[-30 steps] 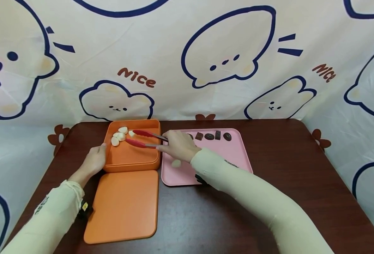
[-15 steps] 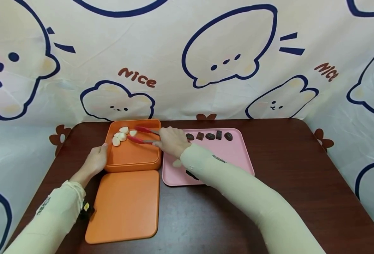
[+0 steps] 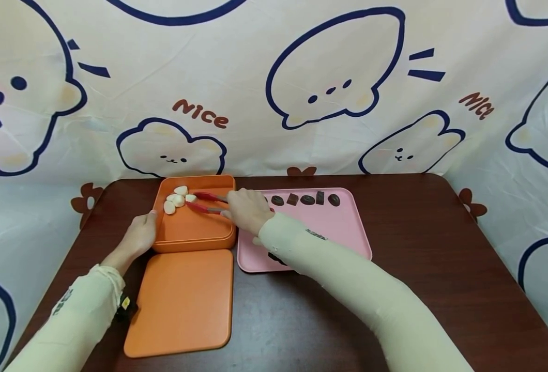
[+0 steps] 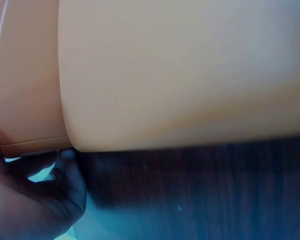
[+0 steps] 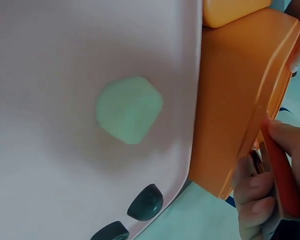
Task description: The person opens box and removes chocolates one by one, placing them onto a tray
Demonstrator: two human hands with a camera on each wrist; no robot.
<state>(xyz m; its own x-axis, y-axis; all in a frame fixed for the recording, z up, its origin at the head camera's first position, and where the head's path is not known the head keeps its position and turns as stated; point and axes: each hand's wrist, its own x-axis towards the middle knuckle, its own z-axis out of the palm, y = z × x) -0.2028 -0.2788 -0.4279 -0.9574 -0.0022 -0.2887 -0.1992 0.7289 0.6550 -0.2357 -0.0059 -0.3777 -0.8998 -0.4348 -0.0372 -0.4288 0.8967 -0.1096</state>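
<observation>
My right hand (image 3: 248, 209) holds a pair of red-tipped tongs (image 3: 204, 207), reaching over the right wall of the orange box (image 3: 195, 232). The two tips stand apart, right beside a white chocolate piece (image 3: 191, 198) in the box. Several more white pieces (image 3: 176, 200) lie clustered just left of it. At the box's left side my left hand (image 3: 139, 235) grips the wall, thumb on the rim; in the left wrist view the fingers (image 4: 72, 185) curl against its outer edge. The right wrist view shows the tongs' red arm (image 5: 280, 175) between thumb and fingers.
An orange lid (image 3: 181, 305) lies in front of the box. To the right is a pink tray (image 3: 334, 232) with a row of dark chocolates (image 3: 307, 200) along its back. One white piece (image 5: 130, 110) rests on the tray. A printed curtain (image 3: 255, 144) hangs behind the table.
My right hand and the tongs have shifted left. The white piece at the tips has moved left, up to the cluster. My left hand has stayed on the box.
</observation>
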